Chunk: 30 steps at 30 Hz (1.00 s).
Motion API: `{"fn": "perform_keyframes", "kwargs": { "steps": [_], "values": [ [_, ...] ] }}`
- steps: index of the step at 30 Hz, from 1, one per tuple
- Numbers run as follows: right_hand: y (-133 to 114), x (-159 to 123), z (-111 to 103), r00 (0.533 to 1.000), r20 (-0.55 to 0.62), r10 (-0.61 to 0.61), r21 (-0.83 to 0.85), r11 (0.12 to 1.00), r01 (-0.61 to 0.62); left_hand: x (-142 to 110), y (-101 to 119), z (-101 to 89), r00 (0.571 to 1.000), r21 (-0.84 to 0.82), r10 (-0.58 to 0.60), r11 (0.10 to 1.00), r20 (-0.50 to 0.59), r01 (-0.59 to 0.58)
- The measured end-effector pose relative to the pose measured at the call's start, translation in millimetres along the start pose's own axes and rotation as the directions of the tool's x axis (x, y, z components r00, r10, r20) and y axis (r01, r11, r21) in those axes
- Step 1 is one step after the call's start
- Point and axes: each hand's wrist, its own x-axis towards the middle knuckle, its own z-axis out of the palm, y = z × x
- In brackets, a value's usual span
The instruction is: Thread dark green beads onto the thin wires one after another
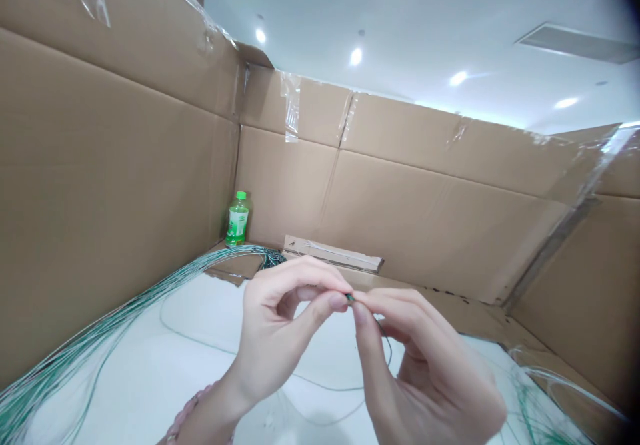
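Observation:
My left hand and my right hand meet in the middle of the view. Each pinches a thin green wire at its small dark end, between thumb and forefinger. The fingertips nearly touch and hide most of that end. From the pinch, the wire drops behind my right hand and curves in a long, loose line across the white surface. A long bundle of green-and-white wires fans from the far corner toward the lower left, beyond my left hand.
Taped cardboard walls surround the white surface. A green-capped plastic bottle stands in the far corner. A cardboard strip lies along the far wall. More green wires lie at the lower right. A pink beaded bracelet circles my left wrist.

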Motion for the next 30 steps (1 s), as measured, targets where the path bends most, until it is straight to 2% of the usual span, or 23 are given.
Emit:
{"fn": "perform_keyframes", "kwargs": {
  "steps": [9,15,19,25,30],
  "values": [
    [0.0,-0.7,-1.8,0.999,0.001,-0.035,-0.041,0.999,0.035,0.4,-2.2,0.2,0.998,0.047,0.059,0.997,0.005,-0.059],
    [2.7,1.2,-4.5,0.997,0.031,-0.076,-0.084,0.993,0.078,1.0,-1.6,-5.6,0.996,0.104,0.062,0.992,0.057,-0.068],
    [3.9,1.5,-8.1,0.996,0.026,-0.085,-0.093,0.992,0.087,2.1,-1.0,-11.3,0.993,0.141,0.019,0.989,0.116,-0.035],
    [7.9,2.6,-11.7,0.998,0.005,-0.07,-0.068,0.995,0.07,4.8,0.2,-14.7,0.977,0.094,-0.081,0.994,0.199,0.063],
    [10.6,4.5,-12.3,0.99,0.136,-0.03,-0.029,0.999,0.034,4.5,-0.6,-15.9,0.99,0.245,0.025,0.968,0.136,-0.058]
  ]
}}
